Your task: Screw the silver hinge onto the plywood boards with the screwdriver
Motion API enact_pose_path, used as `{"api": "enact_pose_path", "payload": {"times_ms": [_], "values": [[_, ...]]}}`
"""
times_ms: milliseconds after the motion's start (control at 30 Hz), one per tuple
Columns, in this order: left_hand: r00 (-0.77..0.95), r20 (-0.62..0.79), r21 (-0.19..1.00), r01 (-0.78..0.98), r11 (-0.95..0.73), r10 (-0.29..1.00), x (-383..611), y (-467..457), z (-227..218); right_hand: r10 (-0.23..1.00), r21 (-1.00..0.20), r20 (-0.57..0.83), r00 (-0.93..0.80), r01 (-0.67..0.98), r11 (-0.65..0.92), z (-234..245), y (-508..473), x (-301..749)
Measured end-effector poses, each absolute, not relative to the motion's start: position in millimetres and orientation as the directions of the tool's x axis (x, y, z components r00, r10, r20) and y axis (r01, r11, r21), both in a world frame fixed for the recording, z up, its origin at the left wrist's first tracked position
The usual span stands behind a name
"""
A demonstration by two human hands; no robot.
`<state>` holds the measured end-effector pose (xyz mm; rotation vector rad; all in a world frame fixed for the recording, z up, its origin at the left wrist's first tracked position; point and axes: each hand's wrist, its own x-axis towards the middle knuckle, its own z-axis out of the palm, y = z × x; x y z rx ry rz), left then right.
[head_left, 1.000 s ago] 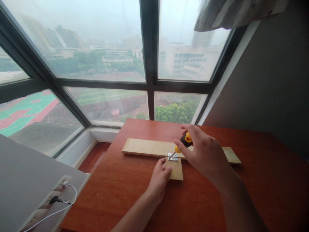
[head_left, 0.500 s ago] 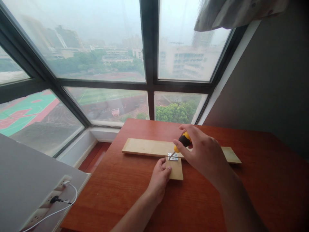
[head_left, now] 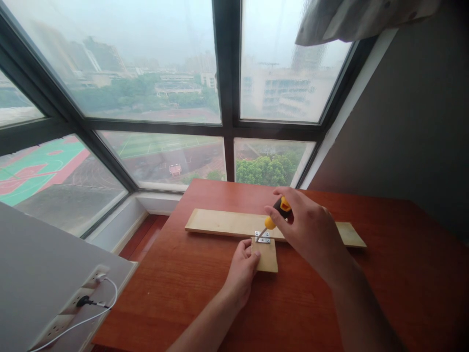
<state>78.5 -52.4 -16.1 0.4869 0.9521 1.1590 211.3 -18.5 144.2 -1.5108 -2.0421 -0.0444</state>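
Observation:
My right hand is closed round a screwdriver with a yellow and black handle, its tip resting on a small metal hinge. The hinge bridges a long pale wooden plank and a small wooden block lying against its near edge. My left hand presses on the left side of the small block, fingers curled against it. Everything lies on a reddish-brown table.
A large window runs along the far and left sides, and a grey wall is on the right. A white power strip with a black plug and a white cable sits on a grey surface at lower left.
My right hand has shifted slightly on the screwdriver handle, fingers turning; the tip stays on the hinge. My left hand and the wooden pieces have not moved.

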Motion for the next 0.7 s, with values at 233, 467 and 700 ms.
{"api": "enact_pose_path", "payload": {"times_ms": [233,467,700], "values": [[0.1,-0.365,0.756,-0.548,0.357,0.926,78.7,-52.8,-14.5,0.876,-0.388,0.434,-0.212,0.833,0.394,148.8,-22.1,211.8],[0.104,-0.357,0.765,-0.537,0.355,0.928,78.2,-53.5,-13.2,0.884,-0.293,0.442,-0.155,0.906,0.306,147.5,-21.1,211.7],[0.105,-0.359,0.763,-0.54,0.356,0.927,78.4,-53.4,-13.9,0.88,-0.341,0.428,-0.204,0.866,0.367,148.4,-23.3,211.9]]}}
